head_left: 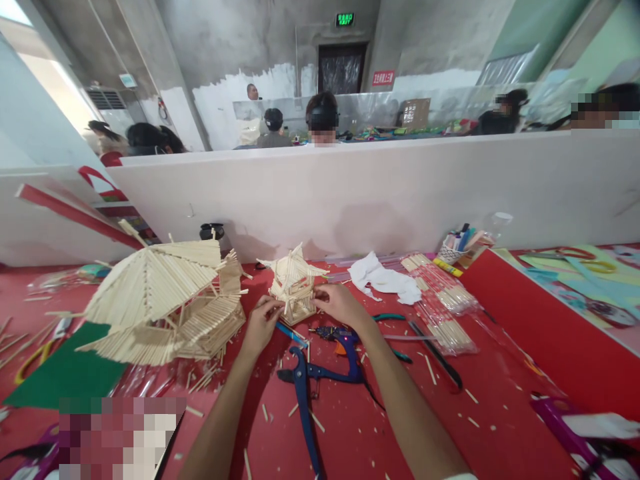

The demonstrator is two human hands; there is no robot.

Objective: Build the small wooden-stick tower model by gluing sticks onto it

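Soft, fairly even light is spread over the red bench (400, 433), and the left grip (264, 321) and right grip (341, 304) are shown without strong glare. Faint, soft-edged shadows are thrown on the white partition (500, 187) beyond them. Small glints are caught by the plastic-wrapped sticks (445, 323) right of the right grip. Far up and left of both grips, a pale opening (47, 60) is nearly washed out, while the grey wall (250, 33) is left dimmer and slightly soft. Wide-angle stretching is seen toward the edges; below the left grip, a patch (115, 437) is pixelated.
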